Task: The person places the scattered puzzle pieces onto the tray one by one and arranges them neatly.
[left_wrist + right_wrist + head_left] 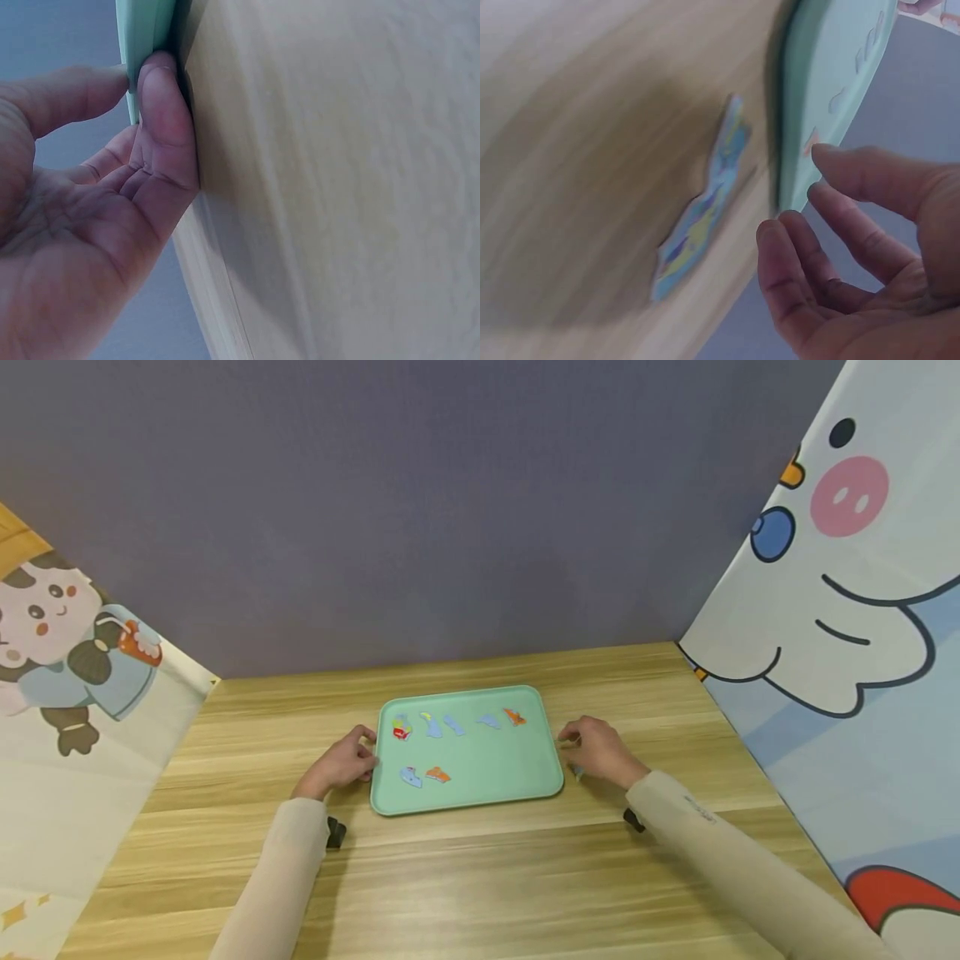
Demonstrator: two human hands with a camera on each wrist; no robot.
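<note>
A mint-green tray [480,768] lies on the wooden table with several small, flat, irregular printed pieces on it. Its left edge is pinched by my left hand [349,760]; in the left wrist view the thumb [82,94] is on the rim and a finger [166,112] is tucked beneath. My right hand [596,750] hovers by the tray's right edge, fingers loosely bent and holding nothing. Under it, a light-blue and yellow flat piece [701,217] lies on the table beside the tray.
On the tray are a red-and-green piece [402,727], orange pieces [514,717] and light-blue ones [453,725]. A grey partition [450,527] stands behind the wooden table [480,885]. Cartoon-printed walls [885,635] flank both sides.
</note>
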